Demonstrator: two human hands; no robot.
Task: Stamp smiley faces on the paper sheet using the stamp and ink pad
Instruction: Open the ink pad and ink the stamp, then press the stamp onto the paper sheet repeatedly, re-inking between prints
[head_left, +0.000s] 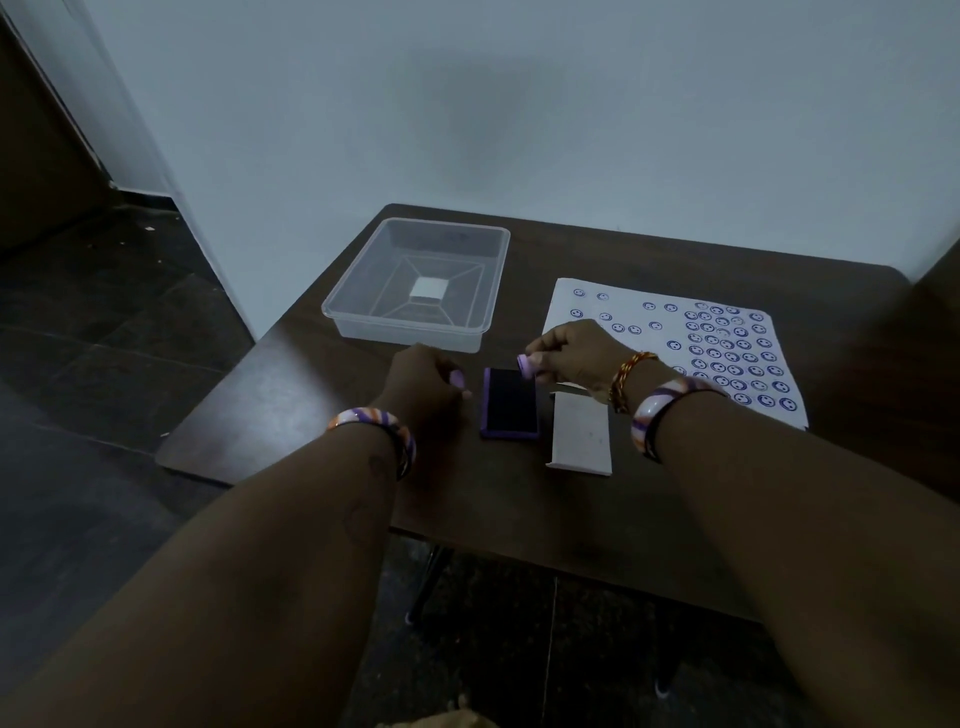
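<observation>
The open ink pad, purple-rimmed with a dark ink surface, lies on the dark table. My right hand holds a small lilac stamp tilted over the pad's far right corner. Just left of the pad rests my left hand, fingers curled, with a lilac thing at its fingertips; whether it is a cap or a nail I cannot tell. The white paper sheet lies to the right, with several blue smiley faces, dense on its right half.
A clear plastic tray with a small white square inside stands at the back left of the table. A white rectangular lid or card lies right of the ink pad. The wall is behind; the table's left edge drops to a dark floor.
</observation>
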